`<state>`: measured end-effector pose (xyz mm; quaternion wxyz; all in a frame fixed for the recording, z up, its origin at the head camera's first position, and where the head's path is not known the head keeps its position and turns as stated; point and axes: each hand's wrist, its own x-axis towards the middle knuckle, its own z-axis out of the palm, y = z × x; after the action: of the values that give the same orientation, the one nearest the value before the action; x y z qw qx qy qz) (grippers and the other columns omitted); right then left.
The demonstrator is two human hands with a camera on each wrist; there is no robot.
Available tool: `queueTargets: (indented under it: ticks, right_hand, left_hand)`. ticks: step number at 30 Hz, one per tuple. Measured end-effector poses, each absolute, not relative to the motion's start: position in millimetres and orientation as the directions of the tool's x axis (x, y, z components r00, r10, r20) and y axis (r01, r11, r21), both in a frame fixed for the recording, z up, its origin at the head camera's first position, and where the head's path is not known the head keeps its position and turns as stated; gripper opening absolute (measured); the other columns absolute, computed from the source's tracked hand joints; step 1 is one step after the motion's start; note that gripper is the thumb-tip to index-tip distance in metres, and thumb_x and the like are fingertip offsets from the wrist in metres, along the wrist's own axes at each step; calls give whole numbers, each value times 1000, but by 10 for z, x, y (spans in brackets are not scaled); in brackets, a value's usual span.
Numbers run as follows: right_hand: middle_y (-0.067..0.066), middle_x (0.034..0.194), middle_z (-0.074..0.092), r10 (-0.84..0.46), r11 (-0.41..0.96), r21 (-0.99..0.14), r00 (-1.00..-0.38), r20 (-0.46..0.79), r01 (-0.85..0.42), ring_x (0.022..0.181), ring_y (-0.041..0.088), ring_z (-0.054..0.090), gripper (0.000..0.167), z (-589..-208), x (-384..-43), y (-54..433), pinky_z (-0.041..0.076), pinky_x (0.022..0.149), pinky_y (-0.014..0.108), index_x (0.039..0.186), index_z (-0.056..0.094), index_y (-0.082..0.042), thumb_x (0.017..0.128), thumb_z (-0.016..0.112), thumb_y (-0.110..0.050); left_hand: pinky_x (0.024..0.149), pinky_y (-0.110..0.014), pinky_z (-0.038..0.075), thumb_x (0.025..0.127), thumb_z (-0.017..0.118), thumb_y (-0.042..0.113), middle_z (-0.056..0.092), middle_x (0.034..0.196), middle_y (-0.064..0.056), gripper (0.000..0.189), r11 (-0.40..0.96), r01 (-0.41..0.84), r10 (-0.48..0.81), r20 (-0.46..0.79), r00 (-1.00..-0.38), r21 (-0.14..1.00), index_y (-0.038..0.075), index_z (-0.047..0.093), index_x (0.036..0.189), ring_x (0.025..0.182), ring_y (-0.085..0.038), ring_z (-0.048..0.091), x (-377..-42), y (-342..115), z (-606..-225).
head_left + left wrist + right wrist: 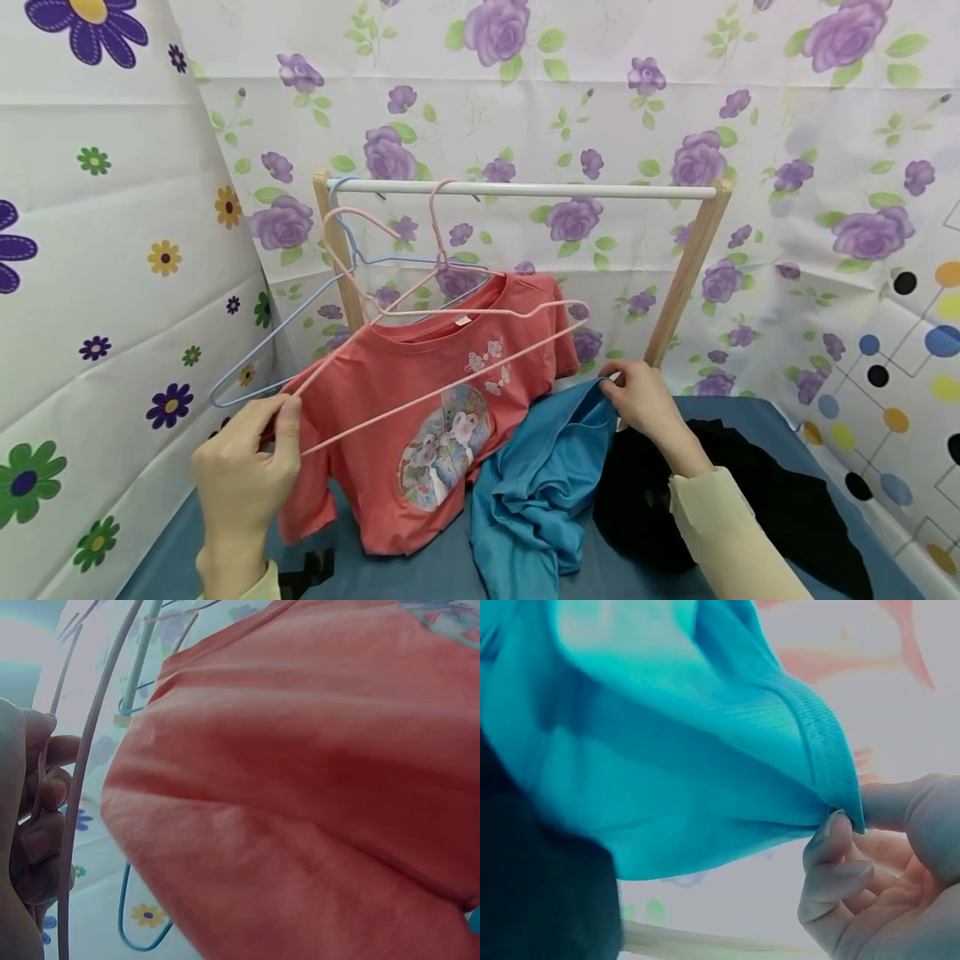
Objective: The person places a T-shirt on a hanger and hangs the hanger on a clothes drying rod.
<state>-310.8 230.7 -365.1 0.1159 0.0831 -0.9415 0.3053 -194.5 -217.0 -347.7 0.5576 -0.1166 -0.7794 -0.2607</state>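
Observation:
My left hand [247, 475] grips one end of a pink hanger [442, 389], raised in front of a coral T-shirt [367, 417]. That shirt hangs from a second pink hanger [432, 212] hooked over the rack bar [525, 190]. On the right, my right hand [648, 408] pinches the edge of a blue garment [547, 475] between thumb and fingers. A ribbed band [829, 750] of it shows at the pinch in the right wrist view. The rest of the blue garment lies bunched on the table.
A blue hanger [213, 393] hooks over the bar's left end. A black garment [780, 492] lies on the blue table at right, behind my right forearm. The rack's wooden post [686, 271] rises beyond my right hand. Flowered sheets [480, 125] form the back wall.

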Motion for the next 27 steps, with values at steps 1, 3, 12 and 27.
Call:
queueTargets:
  ticks: [1, 3, 12, 27]
  right_hand:
    - [5, 70, 62, -84, 796, -560, -958, 276, -231, 51, 17, 54, 20, -3629, -3083, 2309, 45, 50, 33, 108, 69, -2, 95, 57, -11]
    - [6, 70, 62, -75, 790, -568, -956, 285, -231, 50, 17, 55, 20, -3580, -3031, 2310, 46, 49, 33, 108, 69, -2, 94, 58, -12]
    - [7, 72, 60, -7, 752, -624, -949, 316, -214, 53, 21, 57, 23, -3324, -2767, 2325, 46, 50, 36, 113, 67, -2, 97, 57, -14]
    - [8, 73, 64, 151, 721, -670, -905, 398, -174, 53, 20, 60, 23, -3148, -2453, 2378, 49, 49, 33, 113, 68, -5, 96, 59, -18]
  left_hand:
    - [58, -10, 40, 91, 65, 17, 68, 77, -12, 18, 836, 480, -89, 930, -356, 264, 0, 72, 88, 54, -18, 54, -1954, -2158, -3479]
    - [52, -17, 41, 91, 66, 17, 67, 76, -10, 17, 839, 487, -49, 925, -376, 242, 1, 72, 87, 52, -16, 53, -1966, -2136, -3482]
    - [46, -28, 44, 85, 74, 13, 71, 82, -5, 9, 832, 520, 58, 903, -426, 192, 6, 74, 90, 51, -12, 55, -2028, -1987, -3505]
    - [45, -25, 44, 101, 51, 43, 68, 75, -1, 44, 799, 588, 152, 905, -396, 123, 7, 74, 91, 50, -8, 53, -2088, -1808, -3524]
